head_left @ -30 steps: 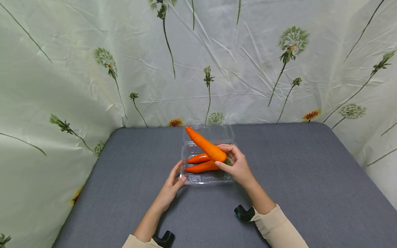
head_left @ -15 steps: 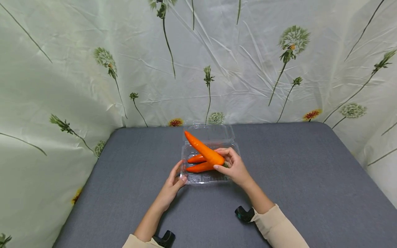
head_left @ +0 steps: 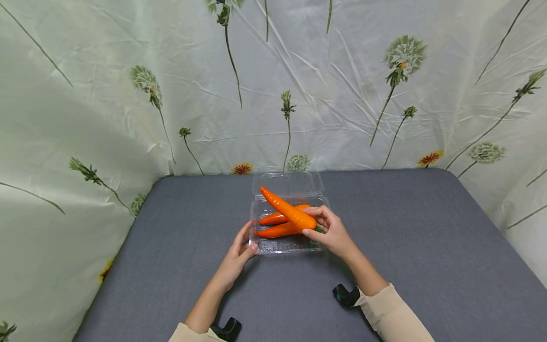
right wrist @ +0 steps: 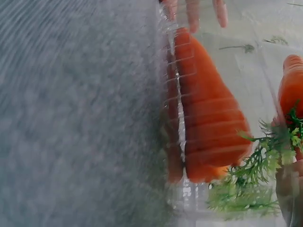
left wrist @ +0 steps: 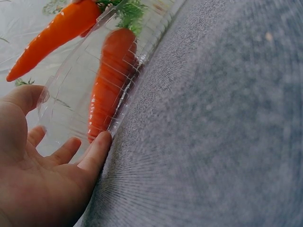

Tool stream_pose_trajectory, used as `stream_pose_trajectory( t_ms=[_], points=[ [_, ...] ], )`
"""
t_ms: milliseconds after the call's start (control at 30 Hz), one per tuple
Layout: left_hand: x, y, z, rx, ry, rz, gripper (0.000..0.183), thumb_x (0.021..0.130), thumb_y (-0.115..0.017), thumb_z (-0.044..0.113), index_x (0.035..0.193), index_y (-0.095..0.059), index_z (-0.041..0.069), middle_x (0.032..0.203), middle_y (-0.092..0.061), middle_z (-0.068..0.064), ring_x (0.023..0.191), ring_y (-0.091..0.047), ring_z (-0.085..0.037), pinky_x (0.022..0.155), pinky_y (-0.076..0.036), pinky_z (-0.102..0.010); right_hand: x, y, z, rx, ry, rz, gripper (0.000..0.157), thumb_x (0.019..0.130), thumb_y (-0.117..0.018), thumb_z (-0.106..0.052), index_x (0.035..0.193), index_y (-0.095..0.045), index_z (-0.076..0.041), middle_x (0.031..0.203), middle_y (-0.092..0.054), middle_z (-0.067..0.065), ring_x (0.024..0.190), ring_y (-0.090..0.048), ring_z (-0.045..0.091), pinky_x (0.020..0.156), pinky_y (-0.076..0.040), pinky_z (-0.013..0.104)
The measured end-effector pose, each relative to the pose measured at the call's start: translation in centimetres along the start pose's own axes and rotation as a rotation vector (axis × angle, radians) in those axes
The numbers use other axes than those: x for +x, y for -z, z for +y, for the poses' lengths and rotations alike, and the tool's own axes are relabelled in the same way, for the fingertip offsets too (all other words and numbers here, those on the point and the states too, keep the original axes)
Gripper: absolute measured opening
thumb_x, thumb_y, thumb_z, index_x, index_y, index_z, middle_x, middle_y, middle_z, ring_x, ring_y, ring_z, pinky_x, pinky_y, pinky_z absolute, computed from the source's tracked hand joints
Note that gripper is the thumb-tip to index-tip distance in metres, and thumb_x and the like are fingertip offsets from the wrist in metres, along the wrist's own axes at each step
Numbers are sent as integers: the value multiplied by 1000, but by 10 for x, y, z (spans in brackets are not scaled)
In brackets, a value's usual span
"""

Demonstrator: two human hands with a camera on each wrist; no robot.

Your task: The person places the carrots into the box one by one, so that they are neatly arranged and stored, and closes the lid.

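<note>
My right hand point(head_left: 335, 236) pinches a bright orange carrot point(head_left: 284, 206) at its thick end, close to the green top. It slants over a clear plastic clamshell box point(head_left: 267, 248), tip pointing up and to the left. Inside the box lie two more carrots, a rear carrot point(head_left: 271, 219) and a front carrot point(head_left: 275, 232), both partly covered by the held one. My left hand point(head_left: 234, 260) holds the box's left end between thumb and fingers. Through the box wall, the left wrist view shows the front carrot point(left wrist: 113, 71); leafy green tops point(right wrist: 251, 175) appear in the right wrist view.
The hinged clear lid point(head_left: 290, 183) lies flipped back toward the table's far edge. Grey cloth covers the table point(head_left: 406, 228). Behind it hangs a pale curtain point(head_left: 342, 85) with a dandelion print. A black wrist device point(head_left: 346, 295) sits at the right sleeve.
The held carrot has come down closer over the box, and my right hand has shifted slightly down and to the right. My left hand and the box stay in place.
</note>
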State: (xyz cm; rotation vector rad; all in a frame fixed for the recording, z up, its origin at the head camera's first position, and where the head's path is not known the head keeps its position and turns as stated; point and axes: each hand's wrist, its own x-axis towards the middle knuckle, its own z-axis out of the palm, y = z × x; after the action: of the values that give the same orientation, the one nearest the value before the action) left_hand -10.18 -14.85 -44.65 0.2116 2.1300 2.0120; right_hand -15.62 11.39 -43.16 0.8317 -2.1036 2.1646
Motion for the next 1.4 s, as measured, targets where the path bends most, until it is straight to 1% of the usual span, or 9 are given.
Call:
stream_pose_trajectory(
  t_ms=[100, 167, 300, 400, 567, 667, 933, 1133, 1400],
  points=[
    [0, 0, 0, 1, 4, -3, 59, 93, -48, 9, 143, -19, 17, 142, -22, -18, 116, -40, -37, 92, -34, -46, 1, -3, -4, 49, 19, -3, 39, 74, -65, 12, 107, -45, 13, 116, -47, 26, 105, -52, 16, 84, -43, 26],
    [0, 0, 0, 2, 6, -4, 58, 93, -48, 8, 143, -19, 17, 142, -22, -18, 117, -40, -37, 92, -34, -46, 2, -7, -6, 115, 21, -10, 38, 76, -65, 10, 108, -44, 12, 116, -49, 23, 103, -53, 17, 81, -45, 26],
    [0, 0, -1, 3, -4, -4, 58, 93, -47, 8, 143, -19, 16, 142, -23, -20, 116, -40, -38, 92, -34, -45, 5, -16, -9, 275, -10, -41, 33, 80, -62, 4, 109, -45, 4, 118, -49, 12, 100, -54, 19, 76, -47, 27],
    [0, -1, -1, -4, -9, -6, 58, 93, -47, 8, 143, -19, 16, 141, -23, -20, 115, -40, -39, 91, -35, -42, 6, -19, -9, 319, -56, -49, 30, 83, -59, 3, 109, -45, 1, 117, -49, 9, 99, -54, 18, 75, -47, 27],
    [0, -1, -1, -16, -13, -12, 58, 93, -47, 7, 143, -19, 15, 140, -23, -21, 116, -40, -40, 89, -37, -36, 2, -10, -8, 214, -144, -10, 34, 81, -59, 7, 110, -41, 9, 118, -47, 14, 96, -56, 16, 72, -48, 27],
    [0, -1, -1, -14, -22, -7, 59, 93, -48, 7, 143, -19, 14, 141, -23, -21, 115, -40, -39, 89, -37, -36, 0, -2, -7, 129, -153, -1, 37, 80, -60, 8, 111, -40, 12, 120, -45, 21, 95, -57, 16, 71, -49, 28],
    [1, 0, -2, -18, -16, -10, 59, 93, -48, 7, 143, -18, 15, 141, -22, -21, 117, -39, -39, 92, -34, -43, -6, 15, 0, -10, -83, -6, 37, 77, -63, 10, 109, -45, 12, 118, -46, 29, 98, -56, 13, 76, -47, 25],
    [1, -1, -1, -18, -12, -4, 59, 93, -48, 9, 143, -19, 16, 142, -22, -20, 117, -39, -38, 92, -34, -43, -11, 25, -1, -94, -35, -9, 35, 76, -64, 11, 107, -48, 10, 117, -49, 27, 104, -52, 14, 84, -42, 22],
    [1, -1, -1, -18, -11, -6, 59, 93, -48, 7, 143, -19, 16, 142, -22, -20, 118, -38, -39, 92, -34, -44, -14, 24, -23, -222, -39, -59, 36, 74, -66, 11, 108, -53, 10, 115, -53, 24, 107, -50, 18, 88, -40, 23]
  ],
)
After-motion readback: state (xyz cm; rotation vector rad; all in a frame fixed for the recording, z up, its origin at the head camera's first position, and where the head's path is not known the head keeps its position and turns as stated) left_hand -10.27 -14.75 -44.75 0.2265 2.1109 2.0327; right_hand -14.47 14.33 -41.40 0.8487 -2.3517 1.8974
